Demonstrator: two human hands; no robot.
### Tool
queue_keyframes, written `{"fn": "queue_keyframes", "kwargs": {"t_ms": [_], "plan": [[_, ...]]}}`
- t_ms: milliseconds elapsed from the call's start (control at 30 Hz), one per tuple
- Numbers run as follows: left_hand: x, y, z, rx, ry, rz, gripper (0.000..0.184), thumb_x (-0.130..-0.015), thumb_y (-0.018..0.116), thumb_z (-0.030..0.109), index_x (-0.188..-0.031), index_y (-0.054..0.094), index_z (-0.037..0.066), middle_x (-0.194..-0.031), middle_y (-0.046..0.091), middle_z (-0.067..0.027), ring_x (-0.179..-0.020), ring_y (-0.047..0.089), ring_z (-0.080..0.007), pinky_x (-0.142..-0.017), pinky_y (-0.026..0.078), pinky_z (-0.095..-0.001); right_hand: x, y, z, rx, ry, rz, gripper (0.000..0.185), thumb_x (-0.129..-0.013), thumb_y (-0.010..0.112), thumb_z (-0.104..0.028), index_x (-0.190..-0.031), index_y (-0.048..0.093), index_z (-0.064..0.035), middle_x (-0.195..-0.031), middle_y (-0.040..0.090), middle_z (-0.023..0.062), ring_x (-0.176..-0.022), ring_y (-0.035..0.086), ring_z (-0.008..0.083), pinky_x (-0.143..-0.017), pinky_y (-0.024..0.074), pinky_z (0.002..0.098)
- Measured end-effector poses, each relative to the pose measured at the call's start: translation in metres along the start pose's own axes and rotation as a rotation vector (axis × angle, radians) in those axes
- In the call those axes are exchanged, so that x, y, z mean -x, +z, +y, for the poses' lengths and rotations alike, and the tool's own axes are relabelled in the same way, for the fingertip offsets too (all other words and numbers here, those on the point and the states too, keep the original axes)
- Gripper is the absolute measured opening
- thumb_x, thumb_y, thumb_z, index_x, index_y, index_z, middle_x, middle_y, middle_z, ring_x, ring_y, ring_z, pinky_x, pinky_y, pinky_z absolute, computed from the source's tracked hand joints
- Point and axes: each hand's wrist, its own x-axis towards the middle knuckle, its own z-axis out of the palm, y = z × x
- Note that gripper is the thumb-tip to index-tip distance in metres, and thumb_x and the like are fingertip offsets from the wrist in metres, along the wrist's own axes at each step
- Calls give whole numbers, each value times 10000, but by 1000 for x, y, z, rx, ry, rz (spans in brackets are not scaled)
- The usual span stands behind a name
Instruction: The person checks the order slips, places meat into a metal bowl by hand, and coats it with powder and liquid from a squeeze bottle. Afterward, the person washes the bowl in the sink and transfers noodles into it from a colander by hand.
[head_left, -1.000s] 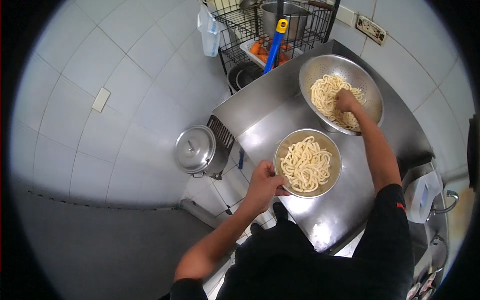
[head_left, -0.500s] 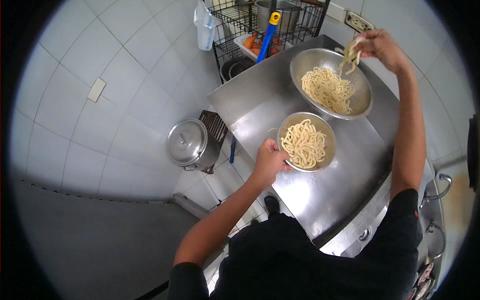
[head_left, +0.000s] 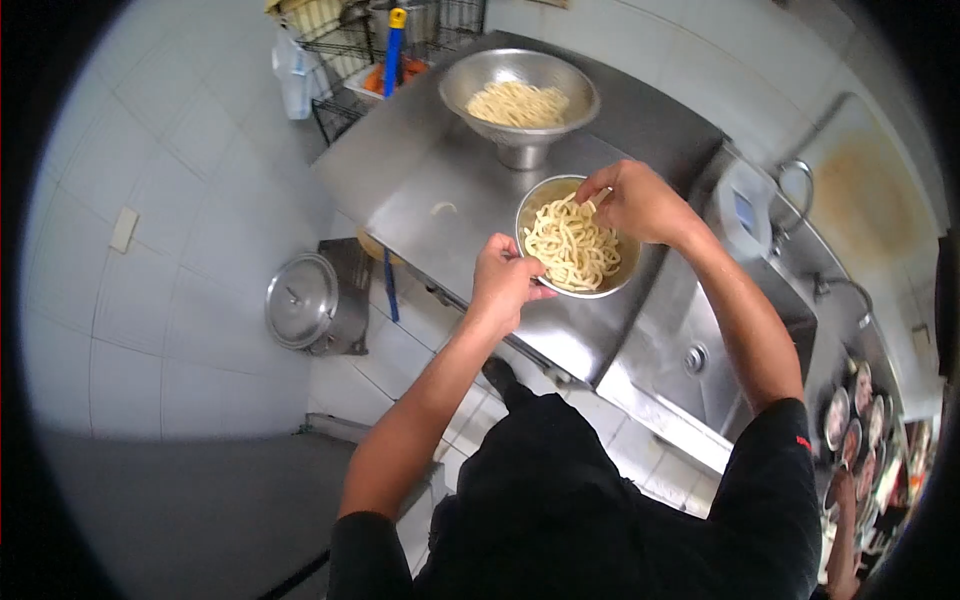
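My left hand (head_left: 505,278) grips the near left rim of a metal bowl (head_left: 632,262), thumb over the edge. Thick pale noodles (head_left: 568,248) fill much of this bowl, which is tilted towards me. Over its far right side, my right hand (head_left: 640,205) is closed, its fingertips in among the noodles; the palm hides part of the rim. Behind the bowl stands a metal colander (head_left: 525,138) on a raised foot, with more noodles (head_left: 518,103) inside. A loose strand (head_left: 443,208) lies on the steel counter (head_left: 415,235).
A sink (head_left: 695,355) with taps adjoins the counter on the right. A lidded pot (head_left: 303,300) stands low at left. A wire rack (head_left: 350,45) and a blue handle (head_left: 393,55) are at the back. At far right, another person's arm (head_left: 845,530) shows near several filled dishes (head_left: 850,440).
My right hand has come from above the colander, where it held noodles, down to the bowl. The view has swung right, bringing the sink and another person's arm into sight.
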Motion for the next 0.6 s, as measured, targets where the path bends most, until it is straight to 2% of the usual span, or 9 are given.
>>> {"fn": "queue_keyframes", "kwargs": {"t_ms": [100, 200, 233, 333, 500, 600], "plan": [[-11, -6, -5, 44, -85, -65, 251, -805, 565, -79, -955, 394, 24, -1013, 576, -212, -861, 654, -283, -653, 612, -384, 2, 0, 14, -160, 182, 142, 281, -731, 699, -54, -1008, 712, -15, -960, 715, 147, -931, 681, 220, -810, 526, 340], [-22, -10, -7, 86, -158, -121, 241, -808, 576, -66, -950, 402, 21, -997, 587, -206, -859, 654, -278, -633, 608, -373, 6, -8, 10, -218, 221, 282, 244, -766, 682, -47, -1005, 705, -6, -926, 716, 134, -826, 675, 195, -766, 531, 328], [-30, -14, -9, 79, -182, -136, 235, -807, 585, -57, -938, 408, 25, -984, 594, -198, -849, 654, -275, -619, 607, -366, 8, -11, 9, -273, 221, 300, 207, -795, 667, -37, -993, 696, 16, -859, 704, 104, -716, 635, 169, -708, 524, 307], [-39, -16, -17, 0, -201, -191, 234, -806, 594, -52, -928, 411, 29, -972, 591, -191, -853, 651, -266, -613, 606, -362, 25, -20, 20, -532, 290, 366, 195, -806, 672, -40, -984, 685, 38, -813, 678, 70, -668, 598, 137, -658, 506, 280], [-52, -28, -23, -10, -228, -285, 237, -814, 582, -76, -977, 438, 19, -1005, 572, -151, -859, 645, -237, -633, 612, -363, 64, -48, 4, -594, 401, 558, 184, -830, 662, -16, -999, 669, 56, -804, 654, 67, -673, 595, 119, -614, 494, 254], [-58, -32, -28, 48, -247, -324, 229, -823, 584, -65, -963, 426, 25, -970, 606, -147, -815, 665, -232, -590, 615, -357, 97, -66, -11, -681, 404, 655, 176, -830, 676, -12, -993, 671, 53, -820, 656, 70, -679, 604, 124, -606, 494, 255]]}}
